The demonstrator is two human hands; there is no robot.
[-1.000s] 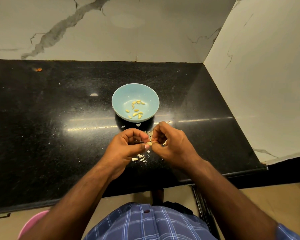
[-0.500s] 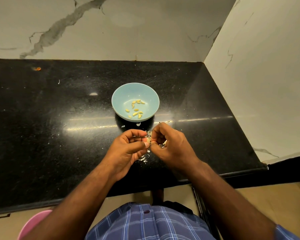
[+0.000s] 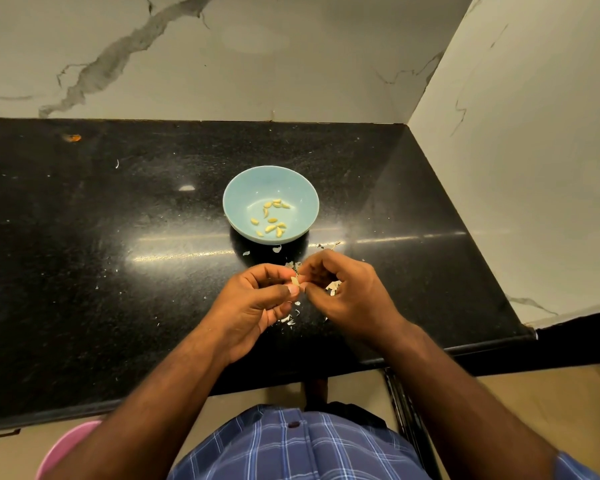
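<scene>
As left hand [image 3: 257, 303], right hand [image 3: 347, 292] pinch seed [image 3: 294, 281], bowl [image 3: 239, 189] rim just beyond.

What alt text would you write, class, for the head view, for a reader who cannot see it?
A left hand and a right hand pinch one small pale seed between their fingers above a glossy black stone counter. Behind them stands a round light-blue bowl holding a few yellowish peeled kernels; white husk scraps lie under the hands.

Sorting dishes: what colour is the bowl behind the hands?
The bowl is light blue; head view.
</scene>
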